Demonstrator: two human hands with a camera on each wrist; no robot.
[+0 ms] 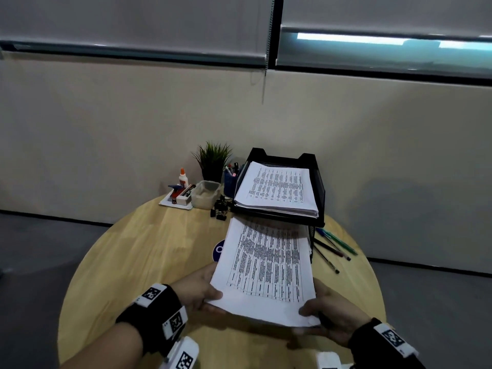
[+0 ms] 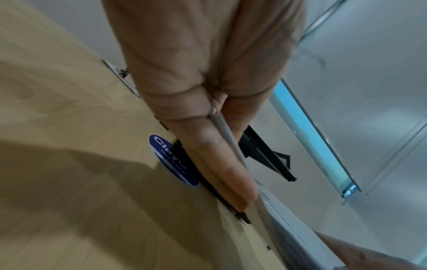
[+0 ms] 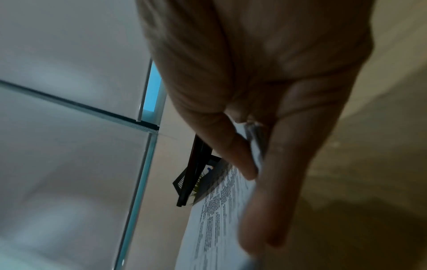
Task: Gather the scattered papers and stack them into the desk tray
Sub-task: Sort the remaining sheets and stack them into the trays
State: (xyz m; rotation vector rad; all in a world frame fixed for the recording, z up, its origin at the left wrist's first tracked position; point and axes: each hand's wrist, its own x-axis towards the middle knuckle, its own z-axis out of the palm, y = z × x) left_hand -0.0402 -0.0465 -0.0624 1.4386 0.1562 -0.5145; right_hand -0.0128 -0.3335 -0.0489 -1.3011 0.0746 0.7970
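A stack of printed papers (image 1: 269, 267) is held over the round wooden table (image 1: 149, 251), its far end under the upper tier of the black desk tray (image 1: 318, 182). My left hand (image 1: 199, 288) pinches the stack's near left corner, thumb on top; the left wrist view shows the paper edge (image 2: 227, 137) between thumb and fingers. My right hand (image 1: 327, 315) pinches the near right corner, and the papers (image 3: 219, 210) lie between thumb and fingers in the right wrist view. Another pile of papers (image 1: 279, 190) fills the tray's upper tier.
Left of the tray stand a potted plant (image 1: 213, 161), a blue pen cup (image 1: 231, 179), a clear box (image 1: 206, 194), black binder clips (image 1: 220, 207) and a glue bottle (image 1: 182, 178). Several pens (image 1: 334, 249) lie right of the tray. A blue sticker (image 2: 173, 160) marks the table.
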